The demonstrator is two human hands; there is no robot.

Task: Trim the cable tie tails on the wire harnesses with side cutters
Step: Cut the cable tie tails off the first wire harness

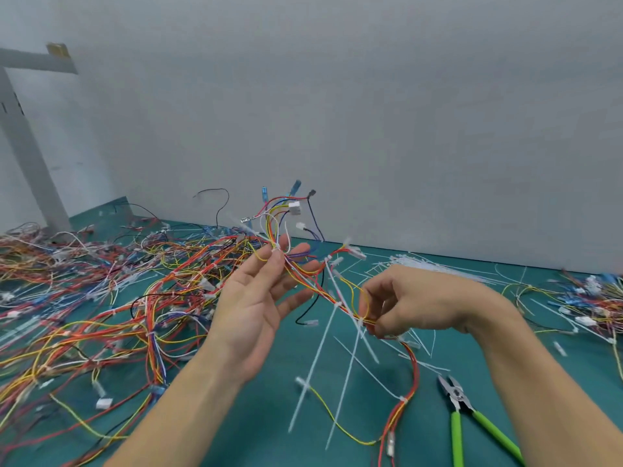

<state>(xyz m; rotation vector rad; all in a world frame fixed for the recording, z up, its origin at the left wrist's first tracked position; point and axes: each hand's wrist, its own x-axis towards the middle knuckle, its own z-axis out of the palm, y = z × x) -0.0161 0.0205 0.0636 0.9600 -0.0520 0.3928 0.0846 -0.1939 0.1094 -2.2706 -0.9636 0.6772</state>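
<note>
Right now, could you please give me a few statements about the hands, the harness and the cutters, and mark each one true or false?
1. The side cutters lie on the green mat, held by neither hand. True.
2. The right hand pinches the wire harness at a cable tie. True.
3. The left hand grips the cutters' green handles. False: it holds the harness near its upper end, fingers mostly extended.
4. The held harness's cable tie tails are already trimmed short. False: long white tails hang down from it.
5. A pile of harnesses lies on the mat to the left. True.
</note>
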